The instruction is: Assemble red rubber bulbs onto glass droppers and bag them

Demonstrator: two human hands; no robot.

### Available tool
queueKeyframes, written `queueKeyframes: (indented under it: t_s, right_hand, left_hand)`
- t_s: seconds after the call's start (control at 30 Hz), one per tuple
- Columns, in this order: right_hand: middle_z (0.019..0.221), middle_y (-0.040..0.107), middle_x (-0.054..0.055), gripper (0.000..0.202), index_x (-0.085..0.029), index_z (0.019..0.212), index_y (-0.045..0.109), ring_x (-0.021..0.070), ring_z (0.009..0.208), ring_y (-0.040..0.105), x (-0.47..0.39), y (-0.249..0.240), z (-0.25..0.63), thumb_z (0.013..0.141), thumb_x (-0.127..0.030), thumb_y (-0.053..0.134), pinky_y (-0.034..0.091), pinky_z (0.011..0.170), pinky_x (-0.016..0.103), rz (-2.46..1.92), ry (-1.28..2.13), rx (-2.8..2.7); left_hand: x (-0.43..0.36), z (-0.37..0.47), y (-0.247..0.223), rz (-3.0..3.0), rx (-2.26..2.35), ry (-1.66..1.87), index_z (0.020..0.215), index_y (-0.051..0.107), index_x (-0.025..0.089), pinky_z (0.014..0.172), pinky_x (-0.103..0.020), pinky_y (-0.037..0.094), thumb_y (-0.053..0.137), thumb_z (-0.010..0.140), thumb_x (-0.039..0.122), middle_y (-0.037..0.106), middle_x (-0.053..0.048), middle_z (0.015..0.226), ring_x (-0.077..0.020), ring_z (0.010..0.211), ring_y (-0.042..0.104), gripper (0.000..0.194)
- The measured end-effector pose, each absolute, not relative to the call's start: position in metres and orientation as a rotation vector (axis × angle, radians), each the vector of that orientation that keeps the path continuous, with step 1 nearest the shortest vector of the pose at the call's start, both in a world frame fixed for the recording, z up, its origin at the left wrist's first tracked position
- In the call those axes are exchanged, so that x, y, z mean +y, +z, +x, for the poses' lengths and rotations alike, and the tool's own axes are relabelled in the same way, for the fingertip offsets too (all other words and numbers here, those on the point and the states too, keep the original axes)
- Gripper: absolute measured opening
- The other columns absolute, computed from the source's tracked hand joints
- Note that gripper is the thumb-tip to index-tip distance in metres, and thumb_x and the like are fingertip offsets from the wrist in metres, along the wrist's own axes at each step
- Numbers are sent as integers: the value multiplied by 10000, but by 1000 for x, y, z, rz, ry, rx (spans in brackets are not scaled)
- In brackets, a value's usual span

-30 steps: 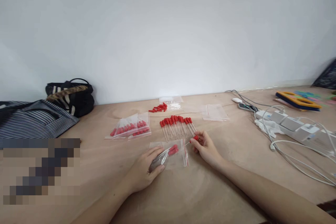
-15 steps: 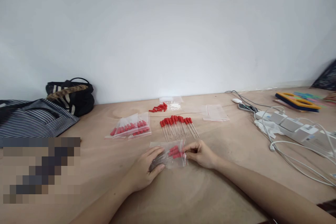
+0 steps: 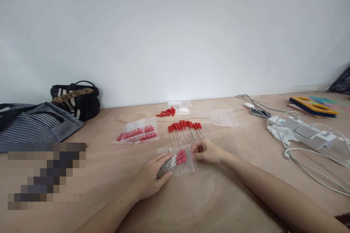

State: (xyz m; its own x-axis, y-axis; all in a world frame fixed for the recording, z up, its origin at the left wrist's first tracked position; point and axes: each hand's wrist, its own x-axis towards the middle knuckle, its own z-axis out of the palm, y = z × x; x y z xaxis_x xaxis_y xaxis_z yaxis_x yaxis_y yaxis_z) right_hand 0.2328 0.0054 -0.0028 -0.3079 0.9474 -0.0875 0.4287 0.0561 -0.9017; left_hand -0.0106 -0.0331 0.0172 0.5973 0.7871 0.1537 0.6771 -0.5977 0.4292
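Observation:
My left hand (image 3: 155,174) is closed around the bottom end of a clear zip bag (image 3: 189,165), which lies near the front of the table. Inside the bag are a few droppers with red rubber bulbs (image 3: 181,157), their stems pointing towards my left palm. My right hand (image 3: 209,151) pinches the upper corner of the bag's red-lined zip edge; its fingertips are partly hidden. Just beyond the bag, a row of loose droppers (image 3: 186,131) lies with red bulbs pointing away from me. To their left are filled zip bags (image 3: 136,131) of droppers, overlapping.
Loose red bulbs (image 3: 166,111) and thin clear stems (image 3: 182,110) lie at the back. Flat zip bags (image 3: 226,117) sit right of them. Cables and a power strip with chargers (image 3: 308,130) occupy the right side. Striped bag (image 3: 46,120) and black bag (image 3: 84,102) stand left.
My right hand has moved up along the bag's zip edge towards its far corner. The droppers inside now lie closer together. My left hand keeps its hold.

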Motion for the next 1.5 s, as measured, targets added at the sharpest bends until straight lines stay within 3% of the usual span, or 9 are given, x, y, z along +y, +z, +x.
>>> queueKeyframes:
  t_s: [0.1, 0.27, 0.53, 0.63, 0.77, 0.87, 1.0, 1.23, 1.5]
  right_hand:
    - [669, 613, 17, 70, -146, 685, 609, 118, 616, 552, 36, 9, 258, 659, -208, 588, 410, 558, 205, -1648, 904, -1631]
    - [797, 631, 69, 299, -128, 909, 618, 175, 754, 574, 87, 15, 275, 619, -200, 628, 410, 656, 248, -1863, 685, -1454]
    - [430, 522, 4, 94, -150, 522, 604, 146, 497, 520, 113, 6, 267, 518, -152, 698, 354, 465, 230, -1899, 873, -1345]
    - [428, 505, -7, 99, -140, 571, 600, 115, 441, 470, 107, 8, 273, 544, -180, 687, 330, 429, 222, -1810, 916, -1275]
    - [573, 538, -24, 222, -159, 855, 576, 82, 475, 468, 81, 14, 286, 656, -255, 595, 373, 465, 209, -1586, 890, -1181]
    - [642, 536, -31, 275, -185, 937, 529, 72, 516, 484, 50, 9, 290, 720, -354, 523, 410, 520, 212, -1425, 874, -1129]
    - [621, 535, -37, 376, -184, 882, 527, 74, 492, 476, 13, -8, 280, 633, -448, 629, 398, 499, 223, -1158, 963, -934]
    - [618, 543, -41, 428, -177, 809, 527, 78, 517, 509, -17, -8, 246, 547, -464, 707, 423, 518, 226, -1063, 1172, -806]
    - [666, 604, -7, 340, -179, 765, 578, 107, 595, 539, -33, -12, 240, 589, -448, 690, 427, 596, 247, -1121, 1277, -1264]
  left_hand:
    - [-33, -10, 17, 2497, 1185, 474, 1214, 460, 229, 955, -415, 397, 496, 795, 292, 509, -63, 1262, -242, 1151, 462, 426]
    - [-32, -11, 14, 2490, 1192, 461, 1210, 468, 211, 972, -427, 380, 492, 796, 305, 490, -77, 1279, -254, 1170, 443, 426]
    - [-31, -13, 12, 2490, 1182, 457, 1220, 457, 215, 970, -434, 379, 486, 802, 312, 475, -76, 1290, -255, 1174, 437, 430]
    - [-31, -12, 14, 2497, 1175, 464, 1215, 460, 224, 961, -428, 389, 491, 799, 307, 484, -71, 1282, -250, 1163, 448, 426]
    - [-32, -11, 16, 2495, 1173, 473, 1210, 465, 231, 955, -422, 396, 492, 798, 296, 492, -66, 1274, -245, 1153, 458, 418]
    - [-33, -11, 16, 2491, 1182, 470, 1207, 468, 222, 953, -420, 398, 490, 797, 296, 491, -72, 1275, -246, 1153, 459, 417]
    - [-33, -11, 16, 2490, 1172, 504, 1196, 477, 233, 950, -426, 399, 491, 793, 291, 498, -64, 1269, -248, 1152, 460, 407]
    - [-33, -10, 17, 2484, 1200, 449, 1220, 463, 216, 965, -436, 381, 481, 802, 309, 475, -74, 1293, -254, 1170, 442, 428]
    - [-33, -10, 18, 2556, 1153, 403, 1273, 409, 243, 1018, -473, 287, 455, 835, 325, 425, -58, 1337, -246, 1235, 361, 448]
